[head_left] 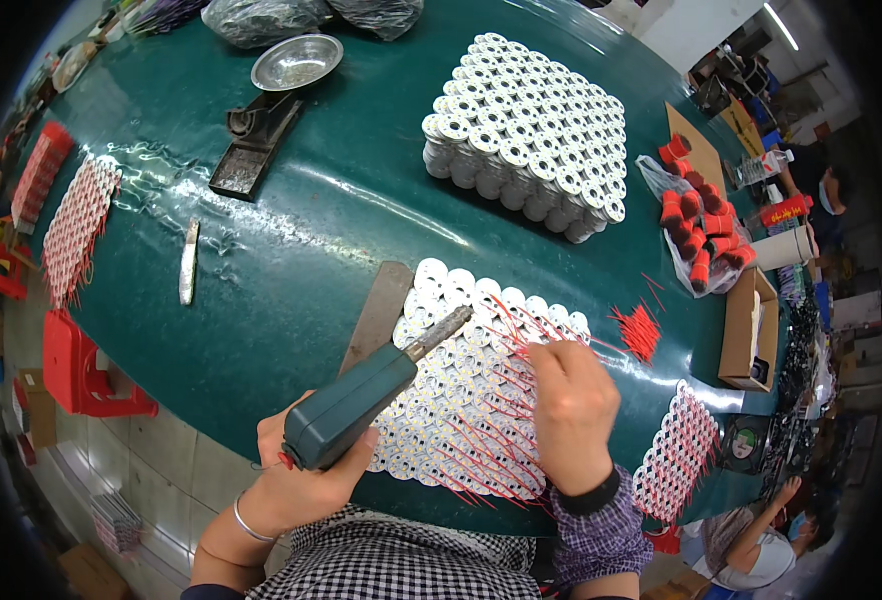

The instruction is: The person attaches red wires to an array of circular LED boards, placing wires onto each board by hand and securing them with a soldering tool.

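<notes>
My left hand (306, 480) is wrapped round a dark green soldering gun (349, 408). Its metal tip points up and right, over the far part of a sheet of round white circuit boards (436, 385) with small yellow dots. Thin red wires (476, 450) stick out from many of the boards toward the right. My right hand (576, 415) is closed in a pinch above the sheet's right side, with red wire at its fingertips; the exact grip is partly hidden by the fingers. A flat metal bar (379, 312) lies by the sheet's left edge.
Stacked white discs (526, 130) stand farther back. Loose red wires (639, 333) lie right of the sheet, near bagged red wire bundles (701, 220) and a cardboard box (746, 335). Another wired sheet (676, 455) is at right. A metal bowl (298, 62) and blade (190, 262) lie leftward.
</notes>
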Motion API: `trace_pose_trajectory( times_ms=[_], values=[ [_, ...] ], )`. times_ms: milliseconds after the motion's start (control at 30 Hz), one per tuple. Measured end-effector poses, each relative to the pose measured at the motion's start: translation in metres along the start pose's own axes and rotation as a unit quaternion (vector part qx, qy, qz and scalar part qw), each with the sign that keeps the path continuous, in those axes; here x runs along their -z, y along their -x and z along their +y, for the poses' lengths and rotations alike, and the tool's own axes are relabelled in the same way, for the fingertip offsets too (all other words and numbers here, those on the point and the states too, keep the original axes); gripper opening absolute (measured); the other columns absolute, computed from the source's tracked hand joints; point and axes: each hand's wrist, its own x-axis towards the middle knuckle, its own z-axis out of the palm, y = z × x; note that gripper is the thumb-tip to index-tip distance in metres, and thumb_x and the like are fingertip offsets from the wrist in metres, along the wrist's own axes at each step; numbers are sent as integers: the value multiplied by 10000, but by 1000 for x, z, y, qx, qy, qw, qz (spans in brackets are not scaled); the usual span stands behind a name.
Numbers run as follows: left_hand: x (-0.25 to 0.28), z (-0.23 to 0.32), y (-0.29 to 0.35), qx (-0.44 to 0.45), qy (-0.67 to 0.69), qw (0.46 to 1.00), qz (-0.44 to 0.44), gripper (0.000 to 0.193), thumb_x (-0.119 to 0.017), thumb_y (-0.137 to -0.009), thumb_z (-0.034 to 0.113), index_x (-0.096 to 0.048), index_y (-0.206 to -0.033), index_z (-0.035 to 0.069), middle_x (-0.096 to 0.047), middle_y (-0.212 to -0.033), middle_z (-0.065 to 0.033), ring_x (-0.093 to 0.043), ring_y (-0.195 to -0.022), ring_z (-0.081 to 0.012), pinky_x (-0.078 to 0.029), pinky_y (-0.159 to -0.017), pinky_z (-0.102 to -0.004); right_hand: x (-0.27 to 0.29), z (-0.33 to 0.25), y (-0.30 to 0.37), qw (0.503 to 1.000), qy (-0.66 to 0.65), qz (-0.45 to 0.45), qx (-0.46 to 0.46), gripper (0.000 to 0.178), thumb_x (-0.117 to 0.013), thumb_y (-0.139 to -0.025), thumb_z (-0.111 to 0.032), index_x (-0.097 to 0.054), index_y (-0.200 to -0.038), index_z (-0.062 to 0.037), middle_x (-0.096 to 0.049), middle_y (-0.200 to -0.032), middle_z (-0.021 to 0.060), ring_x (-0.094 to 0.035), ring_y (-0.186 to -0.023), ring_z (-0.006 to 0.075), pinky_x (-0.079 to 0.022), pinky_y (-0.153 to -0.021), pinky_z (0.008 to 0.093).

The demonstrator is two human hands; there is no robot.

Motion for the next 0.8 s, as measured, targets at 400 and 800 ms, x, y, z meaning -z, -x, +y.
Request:
trace_pose_trajectory(
  times_ms=[400, 800],
  values=[
    [0, -5, 3, 11, 26, 1000, 0, 157, -775, -833, 15, -713, -974, -13, -672, -808, -55, -609, -623, -106, -483, -562, -254, -41, -3, -5, 989, -132, 61, 20, 294, -693, -745, 69, -694, -1030, -3, -661, -928, 112, -661, -803, 280, -532, -685, 379],
    [0, -8, 5, 87, 83, 993, -22, 173, -772, -839, 15, -710, -997, -17, -685, -845, -57, -619, -681, -83, -485, -591, -244, -48, 2, -7, 985, -161, 57, 24, 268, -688, -730, 83, -684, -975, -25, -653, -906, 100, -662, -783, 267, -536, -651, 373]
  ],
)
